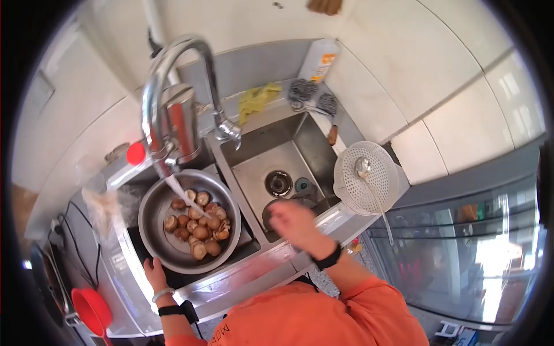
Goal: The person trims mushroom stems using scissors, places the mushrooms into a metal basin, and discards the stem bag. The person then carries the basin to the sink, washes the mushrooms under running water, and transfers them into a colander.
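Note:
A steel bowl sits over the left sink basin with several brown mushrooms inside. A stream of water falls into it from the curved chrome faucet. By the bowl's lower left side, my left hand rests at the sink edge, fingers stretched out and slightly apart, holding nothing visible. My right hand is over the front of the right sink basin; motion blurs its fingers, so their grip is unclear. Beneath it, a dark round item is partly hidden.
Right of the sink, a white colander carries a metal ladle. A yellow cloth, grey scrubbers and a white bottle line the back ledge. A red plastic scoop and black cables lie at left.

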`<action>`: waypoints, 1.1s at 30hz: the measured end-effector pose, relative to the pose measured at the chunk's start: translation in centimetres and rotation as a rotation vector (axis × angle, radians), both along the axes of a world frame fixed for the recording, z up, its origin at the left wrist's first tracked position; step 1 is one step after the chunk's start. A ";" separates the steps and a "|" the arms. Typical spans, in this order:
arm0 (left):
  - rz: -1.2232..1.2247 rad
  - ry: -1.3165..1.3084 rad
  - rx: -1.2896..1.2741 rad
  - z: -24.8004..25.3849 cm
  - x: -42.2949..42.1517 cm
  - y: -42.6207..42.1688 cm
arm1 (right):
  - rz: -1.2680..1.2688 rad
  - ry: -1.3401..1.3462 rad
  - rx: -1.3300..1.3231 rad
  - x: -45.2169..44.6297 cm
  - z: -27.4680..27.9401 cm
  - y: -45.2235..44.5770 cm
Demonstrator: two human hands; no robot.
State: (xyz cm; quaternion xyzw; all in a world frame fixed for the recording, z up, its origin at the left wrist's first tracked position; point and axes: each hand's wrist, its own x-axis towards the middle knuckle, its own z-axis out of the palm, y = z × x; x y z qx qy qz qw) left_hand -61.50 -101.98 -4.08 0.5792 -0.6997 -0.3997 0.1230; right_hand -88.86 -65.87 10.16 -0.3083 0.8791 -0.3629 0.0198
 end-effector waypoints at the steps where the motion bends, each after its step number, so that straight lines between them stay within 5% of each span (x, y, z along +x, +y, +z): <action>1: 0.002 0.024 -0.094 0.7 -0.3 0.2 | -0.140 0.026 -0.038 -1.8 1.9 2.6; 4: -0.082 -0.109 -0.368 5.4 -2.7 2.4 | -0.503 0.339 0.325 -5.4 3.5 13.1; 6: -0.111 0.013 -0.598 5.8 -3.3 2.8 | -0.714 0.092 0.745 -5.3 4.8 18.2; 9: -0.129 0.109 -0.389 7.1 -4.3 2.9 | -0.826 -0.067 0.871 -3.8 3.9 23.0; 12: -0.204 0.249 -0.345 9.0 -6.5 5.7 | -0.748 -0.120 0.655 -3.3 1.6 25.2; 13: -0.213 0.306 -0.429 8.7 -6.9 6.3 | -0.827 -0.331 0.504 -3.4 0.7 25.6; 15: -0.043 0.356 -0.055 11.2 -9.0 8.5 | -0.863 -0.550 0.361 -4.0 -0.1 26.1; 18: 0.099 0.499 0.516 14.0 -11.4 10.3 | -0.639 -0.186 0.290 -3.2 1.1 26.6; 22: -0.035 0.700 0.691 12.4 -16.5 11.9 | -0.505 -0.097 0.135 -2.9 5.3 22.5; 24: 0.090 0.762 0.806 14.1 -19.9 13.5 | -0.441 -0.098 0.097 -2.8 5.6 21.0; 29: -0.188 0.891 0.817 14.1 -22.0 12.9 | -0.284 -0.141 0.072 -1.9 4.7 18.9; 32: -0.130 0.766 0.658 12.5 -22.1 13.4 | -0.242 -0.274 -0.011 -0.9 3.9 17.0; 33: -0.281 0.733 0.370 10.1 -22.3 14.5 | -0.221 -0.344 -0.060 -0.8 3.4 16.3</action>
